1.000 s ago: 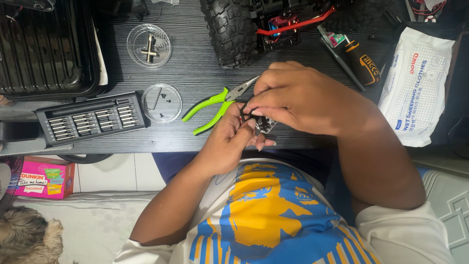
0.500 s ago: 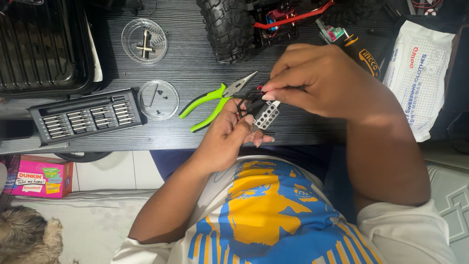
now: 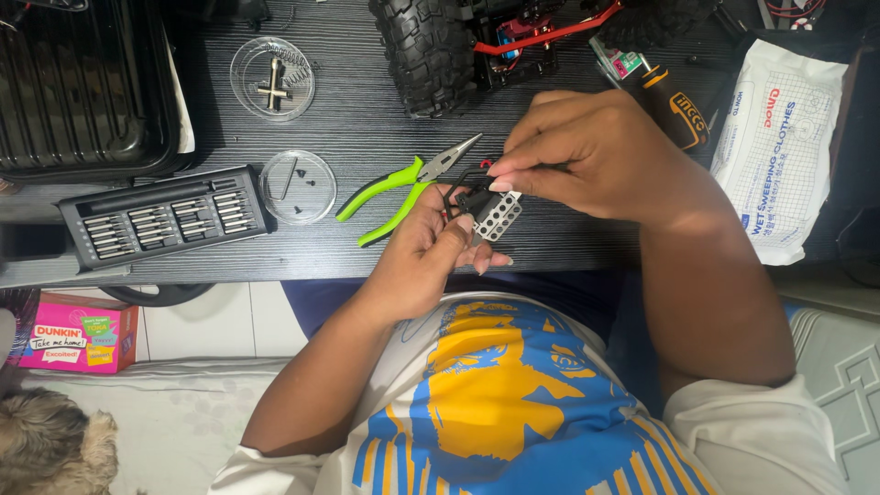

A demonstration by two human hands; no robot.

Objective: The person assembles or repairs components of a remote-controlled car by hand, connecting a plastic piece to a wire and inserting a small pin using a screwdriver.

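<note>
- Desk (image 3: pixel 568 252) of dark wood grain, seen from above, edge running across mid-frame.
- Far left: black ribbed case (image 3: pixel 82 87) lying flat on desk; below it, open bit set (image 3: pixel 165 215) with rows of small metal bits.
- Below desk edge at left: pink box (image 3: pixel 78 335) on floor, and furry animal (image 3: pixel 50 449) at bottom corner.
- Left of centre: two clear round dishes, upper dish (image 3: pixel 272 78) holding cross-shaped tool and spring, lower dish (image 3: pixel 298 187) holding thin pin and small screws.
- Centre: green-handled pliers (image 3: pixel 399 188) lying on desk, tip aimed up and right, just beside left hand.
- Left hand (image 3: pixel 431 252) curled, palm up, cradling small black part with perforated metal plate (image 3: pixel 490 211) from beneath, just above desk's near edge.
- Right hand (image 3: pixel 605 156) arched over from above, thumb and fingertips pinched on same part.
- Top centre: knobby tyre of model truck (image 3: pixel 431 50) with red frame pieces.
- Right: orange-and-black screwdriver handle (image 3: pixel 678 105), partly hidden behind right hand.
- Far right: white pack of wipes (image 3: pixel 779 151) lying flat.
</note>
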